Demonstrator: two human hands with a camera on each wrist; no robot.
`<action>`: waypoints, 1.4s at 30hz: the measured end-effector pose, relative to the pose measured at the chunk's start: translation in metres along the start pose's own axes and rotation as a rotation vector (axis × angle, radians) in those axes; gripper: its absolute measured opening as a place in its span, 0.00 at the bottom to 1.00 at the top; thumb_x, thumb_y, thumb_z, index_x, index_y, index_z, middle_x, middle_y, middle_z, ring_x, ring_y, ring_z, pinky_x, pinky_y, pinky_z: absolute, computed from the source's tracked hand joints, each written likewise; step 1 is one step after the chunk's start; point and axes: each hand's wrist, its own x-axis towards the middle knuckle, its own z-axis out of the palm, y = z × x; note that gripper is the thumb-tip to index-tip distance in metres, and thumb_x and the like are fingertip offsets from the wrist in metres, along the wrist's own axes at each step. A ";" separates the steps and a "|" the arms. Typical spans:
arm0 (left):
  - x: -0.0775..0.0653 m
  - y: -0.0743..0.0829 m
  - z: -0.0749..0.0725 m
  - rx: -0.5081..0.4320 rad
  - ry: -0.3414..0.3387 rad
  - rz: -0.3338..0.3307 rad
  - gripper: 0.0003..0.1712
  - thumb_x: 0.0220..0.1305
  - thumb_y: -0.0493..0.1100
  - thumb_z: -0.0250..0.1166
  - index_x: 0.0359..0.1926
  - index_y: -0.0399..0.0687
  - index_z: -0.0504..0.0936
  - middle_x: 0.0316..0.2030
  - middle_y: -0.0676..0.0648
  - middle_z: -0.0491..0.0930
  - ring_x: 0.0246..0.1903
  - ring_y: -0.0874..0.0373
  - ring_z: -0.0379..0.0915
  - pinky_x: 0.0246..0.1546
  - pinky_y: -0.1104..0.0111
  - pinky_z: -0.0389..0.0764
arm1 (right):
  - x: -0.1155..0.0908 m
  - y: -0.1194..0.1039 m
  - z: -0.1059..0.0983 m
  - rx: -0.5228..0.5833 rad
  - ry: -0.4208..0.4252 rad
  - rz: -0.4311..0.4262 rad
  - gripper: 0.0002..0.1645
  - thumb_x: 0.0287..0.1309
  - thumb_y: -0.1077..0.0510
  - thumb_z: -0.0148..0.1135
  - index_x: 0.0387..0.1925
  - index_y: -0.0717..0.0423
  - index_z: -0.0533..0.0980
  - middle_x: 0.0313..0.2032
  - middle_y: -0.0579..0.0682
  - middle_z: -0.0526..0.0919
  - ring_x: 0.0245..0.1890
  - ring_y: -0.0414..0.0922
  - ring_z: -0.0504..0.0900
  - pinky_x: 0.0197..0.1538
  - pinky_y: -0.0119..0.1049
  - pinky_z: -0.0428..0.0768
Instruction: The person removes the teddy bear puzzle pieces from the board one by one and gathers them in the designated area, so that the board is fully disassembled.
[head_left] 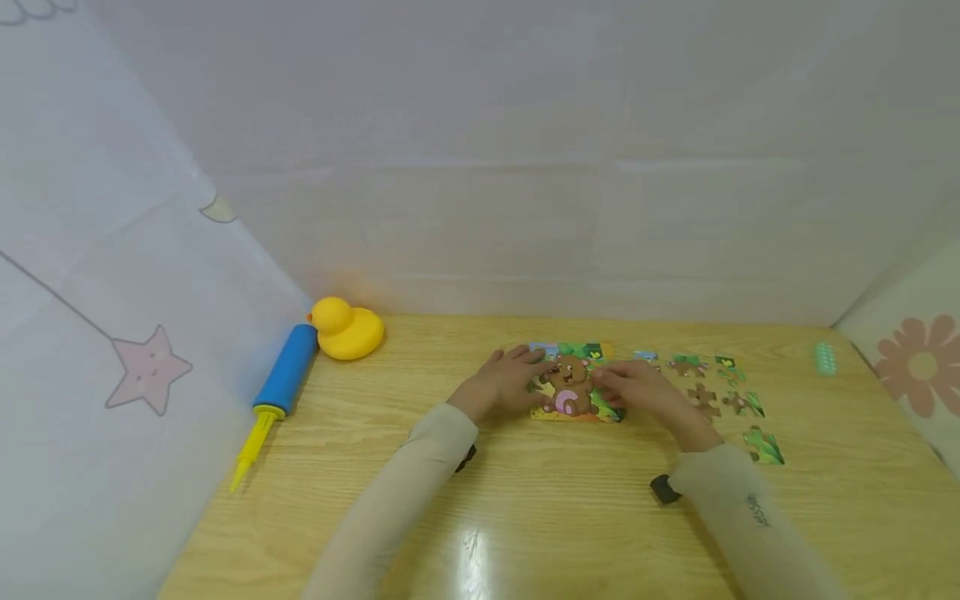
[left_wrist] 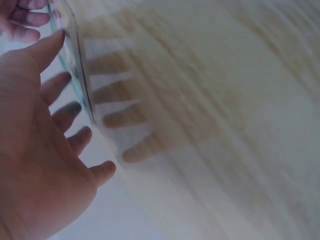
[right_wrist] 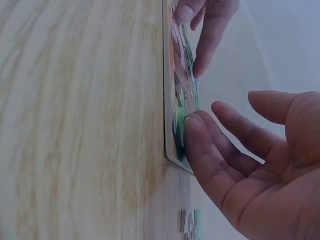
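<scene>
A jigsaw puzzle (head_left: 573,397) with a brown bear picture lies flat on the wooden table, its thin board seen edge-on in the right wrist view. My left hand (head_left: 507,383) is at its left side, palm down, with fingers spread and fingertips at the board's edge. In the left wrist view the same hand (left_wrist: 55,120) shows nothing in its grasp. My right hand (head_left: 637,387) is at the right side of the picture. Its thumb and nearest fingertip (right_wrist: 192,125) meet close together on the puzzle surface, and no loose piece shows between them.
Several loose puzzle pieces (head_left: 705,402) lie right of the board, one green piece (head_left: 765,447) nearer the front. A mint-coloured bumpy block (head_left: 826,358) sits far right. At left are a yellow rubber duck (head_left: 349,331) and a blue hand pump (head_left: 288,367). Pale printed sheets (head_left: 480,233) enclose the table.
</scene>
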 end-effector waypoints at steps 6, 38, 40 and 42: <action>-0.001 -0.001 0.005 0.002 -0.015 0.028 0.37 0.74 0.66 0.52 0.79 0.71 0.56 0.81 0.54 0.48 0.82 0.50 0.39 0.78 0.40 0.45 | 0.006 -0.004 0.006 -0.022 -0.001 0.010 0.30 0.79 0.49 0.48 0.66 0.70 0.71 0.57 0.67 0.81 0.49 0.53 0.85 0.50 0.42 0.88; 0.000 0.003 0.005 -0.018 -0.087 -0.029 0.35 0.78 0.65 0.44 0.80 0.75 0.48 0.82 0.57 0.40 0.82 0.51 0.30 0.79 0.42 0.39 | 0.006 -0.014 0.009 -0.190 0.019 -0.016 0.22 0.78 0.52 0.48 0.54 0.63 0.81 0.41 0.60 0.85 0.35 0.47 0.81 0.37 0.38 0.82; -0.001 0.004 0.005 -0.019 -0.090 -0.028 0.34 0.78 0.64 0.44 0.80 0.75 0.48 0.82 0.57 0.39 0.82 0.51 0.30 0.79 0.42 0.39 | 0.006 -0.015 0.009 -0.219 0.021 -0.029 0.22 0.78 0.52 0.49 0.54 0.63 0.82 0.43 0.59 0.86 0.34 0.47 0.81 0.36 0.38 0.81; -0.001 0.004 0.005 -0.016 -0.095 -0.029 0.34 0.79 0.64 0.44 0.80 0.74 0.47 0.82 0.57 0.39 0.82 0.51 0.30 0.79 0.42 0.39 | 0.006 -0.014 0.009 -0.227 0.019 -0.030 0.21 0.78 0.52 0.49 0.52 0.62 0.83 0.40 0.58 0.86 0.29 0.45 0.79 0.32 0.37 0.79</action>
